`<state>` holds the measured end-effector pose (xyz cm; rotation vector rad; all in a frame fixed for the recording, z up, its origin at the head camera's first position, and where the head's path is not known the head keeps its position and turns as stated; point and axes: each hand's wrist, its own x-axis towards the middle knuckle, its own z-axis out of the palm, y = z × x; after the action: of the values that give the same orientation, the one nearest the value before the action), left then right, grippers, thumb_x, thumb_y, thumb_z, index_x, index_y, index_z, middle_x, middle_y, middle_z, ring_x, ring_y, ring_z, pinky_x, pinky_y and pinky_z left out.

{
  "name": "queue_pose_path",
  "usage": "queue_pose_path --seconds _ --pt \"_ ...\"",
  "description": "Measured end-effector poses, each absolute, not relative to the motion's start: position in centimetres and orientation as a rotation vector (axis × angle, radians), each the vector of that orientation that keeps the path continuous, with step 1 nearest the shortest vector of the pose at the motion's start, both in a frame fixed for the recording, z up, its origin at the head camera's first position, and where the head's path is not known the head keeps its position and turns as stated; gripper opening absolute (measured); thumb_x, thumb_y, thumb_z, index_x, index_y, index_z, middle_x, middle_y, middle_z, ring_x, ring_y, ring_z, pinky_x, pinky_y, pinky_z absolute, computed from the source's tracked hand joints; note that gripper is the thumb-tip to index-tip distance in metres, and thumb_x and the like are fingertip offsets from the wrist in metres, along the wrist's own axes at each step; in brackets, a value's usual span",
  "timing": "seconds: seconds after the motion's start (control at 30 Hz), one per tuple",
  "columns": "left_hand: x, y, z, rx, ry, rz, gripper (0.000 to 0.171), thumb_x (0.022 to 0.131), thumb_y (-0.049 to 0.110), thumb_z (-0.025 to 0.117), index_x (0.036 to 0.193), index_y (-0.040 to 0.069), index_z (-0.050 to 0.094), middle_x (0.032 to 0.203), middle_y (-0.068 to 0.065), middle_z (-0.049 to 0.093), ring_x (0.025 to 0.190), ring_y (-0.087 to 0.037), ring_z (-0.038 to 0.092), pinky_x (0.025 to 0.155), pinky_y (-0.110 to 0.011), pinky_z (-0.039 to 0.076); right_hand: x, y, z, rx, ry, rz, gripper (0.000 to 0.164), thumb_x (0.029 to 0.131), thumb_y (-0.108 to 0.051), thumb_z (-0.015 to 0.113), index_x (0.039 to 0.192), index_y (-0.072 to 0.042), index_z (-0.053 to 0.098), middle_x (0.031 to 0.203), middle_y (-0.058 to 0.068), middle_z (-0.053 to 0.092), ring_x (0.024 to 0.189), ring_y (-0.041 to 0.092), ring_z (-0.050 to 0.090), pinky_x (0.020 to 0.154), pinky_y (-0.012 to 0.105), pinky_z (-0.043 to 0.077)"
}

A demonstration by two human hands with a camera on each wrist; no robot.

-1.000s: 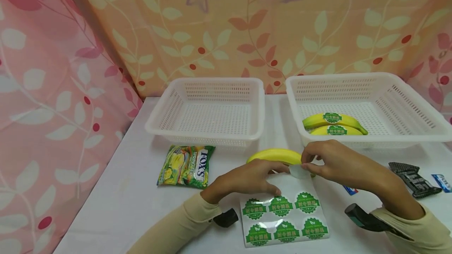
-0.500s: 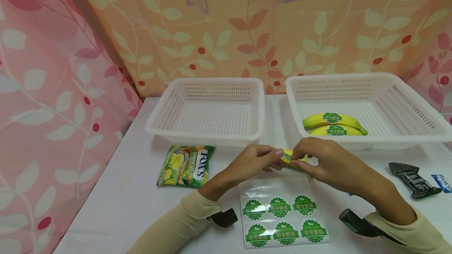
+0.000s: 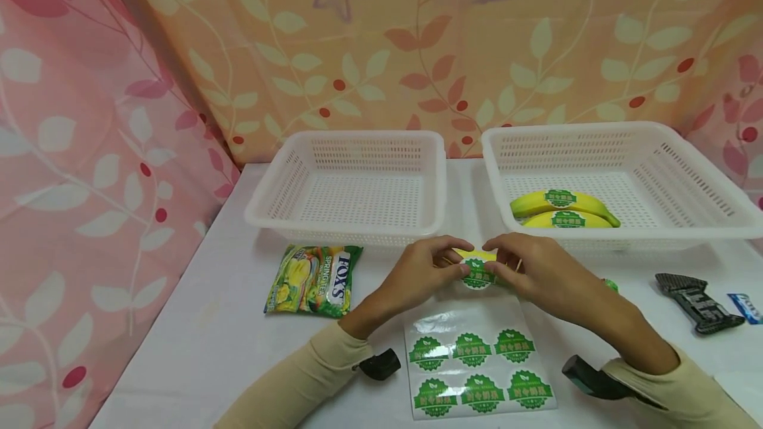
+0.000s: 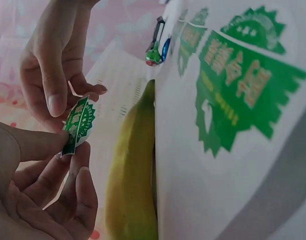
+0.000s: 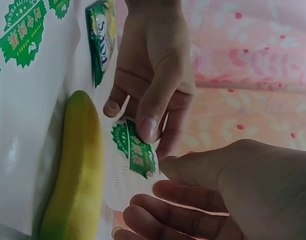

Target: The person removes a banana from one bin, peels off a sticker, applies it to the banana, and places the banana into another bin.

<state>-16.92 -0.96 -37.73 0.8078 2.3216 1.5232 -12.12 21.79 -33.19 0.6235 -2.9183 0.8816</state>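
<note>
A round green-and-white sticker [image 3: 478, 275] is held up over a yellow banana [image 4: 133, 170] that lies on the table. My left hand [image 3: 420, 270] pinches one side of the sticker between thumb and finger. At the opposite edge, my right hand [image 3: 548, 277] holds it by thumb and forefinger, its contact partly hidden. The banana is apart from the sticker and mostly covered by the hands in the head view. Just in front lies the sticker sheet [image 3: 471, 320], with several green stickers in its lower rows and a bare upper part.
A white basket [image 3: 346, 227] stands at back left. Another white basket [image 3: 644, 234] at back right holds two stickered bananas [image 3: 557, 202]. A green Fox's bag [image 3: 312, 281] lies left; a black wrapper [image 3: 697, 303] and a small blue-white packet [image 3: 745, 308] lie right.
The right hand has lifted the sticker off the sheet's top and brought it over the banana. The left hand has left the sheet, moved up and taken the sticker's other side.
</note>
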Motion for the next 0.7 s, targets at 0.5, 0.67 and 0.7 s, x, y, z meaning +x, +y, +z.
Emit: queue_pose_path --seconds 0.5,0.67,0.7 --pt "-17.1 -0.6 -38.2 1.093 2.649 0.93 0.074 0.092 0.032 0.086 0.155 0.015 0.052 0.157 -0.002 0.055 0.151 -0.026 0.043 0.121 -0.052 0.037 -13.0 22.0 -35.1 0.769 -2.979 0.904 0.005 0.104 -0.014 0.068 0.103 -0.018 0.066 0.118 0.0 0.064 0.112 0.024 0.054 0.097 0.05 0.051" --pt "-17.3 -0.5 -38.6 1.008 2.628 0.844 0.079 0.094 0.037 0.083 0.161 0.018 0.045 0.156 0.001 0.056 0.153 -0.027 0.039 0.116 -0.055 0.036 -13.2 22.2 -35.8 0.785 -2.964 0.919 0.006 0.106 -0.014 0.065 0.106 -0.02 0.063 0.122 0.001 0.062 0.116 0.027 0.052 0.101 0.055 0.048" --pt "-17.3 -0.6 -38.6 1.008 2.63 0.848 0.078 0.094 0.037 0.082 0.16 0.018 0.046 0.153 0.0 0.058 0.15 -0.026 0.042 0.113 -0.052 0.038 -13.3 22.2 -35.9 0.775 -2.968 0.929 0.006 0.106 -0.014 0.065 0.106 -0.02 0.063 0.12 0.0 0.062 0.114 0.025 0.053 0.1 0.053 0.048"
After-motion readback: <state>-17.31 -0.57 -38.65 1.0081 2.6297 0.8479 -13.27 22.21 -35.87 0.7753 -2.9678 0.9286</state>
